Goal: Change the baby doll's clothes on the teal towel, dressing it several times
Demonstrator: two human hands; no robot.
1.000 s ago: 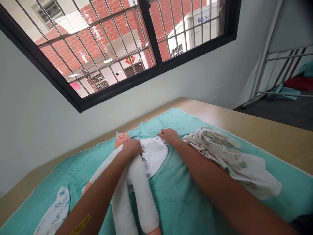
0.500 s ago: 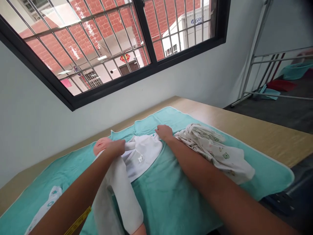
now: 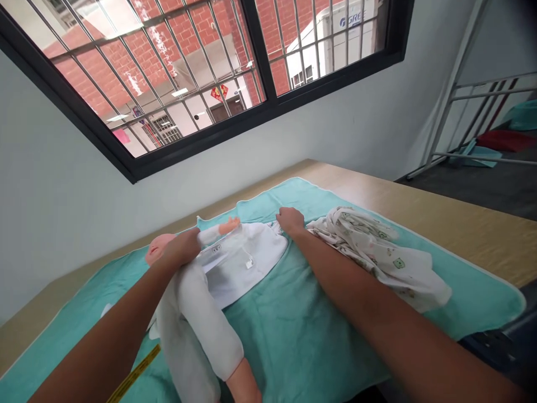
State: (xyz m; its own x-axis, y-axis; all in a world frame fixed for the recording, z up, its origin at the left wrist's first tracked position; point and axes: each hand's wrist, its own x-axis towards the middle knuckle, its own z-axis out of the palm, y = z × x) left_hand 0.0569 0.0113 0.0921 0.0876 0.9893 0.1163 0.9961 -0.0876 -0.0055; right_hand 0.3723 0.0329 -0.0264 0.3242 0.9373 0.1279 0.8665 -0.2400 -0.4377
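Doll (image 3: 197, 302) lies on teal towel (image 3: 302, 330), head (image 3: 156, 251) toward the wall, legs toward the person.

L hand (image 3: 181, 249): wrapped over doll's upper torso, fingers curled tight on it. Body looks rolled partly onto its side, one small arm (image 3: 226, 226) sticking up. In my judgement the grip props it at that tilt.

R hand (image 3: 291, 220): just past doll on the person's R, closed to a fist on edge of white garment (image 3: 247, 263). Garment is spread under and beside doll, prob. pulled taut so it won't bunch.

Patterned cloth (image 3: 377, 252): bunched further out on same side, apart from doll, untouched.

Towel covers table (image 3: 461, 224) beneath doll, likely as padding.
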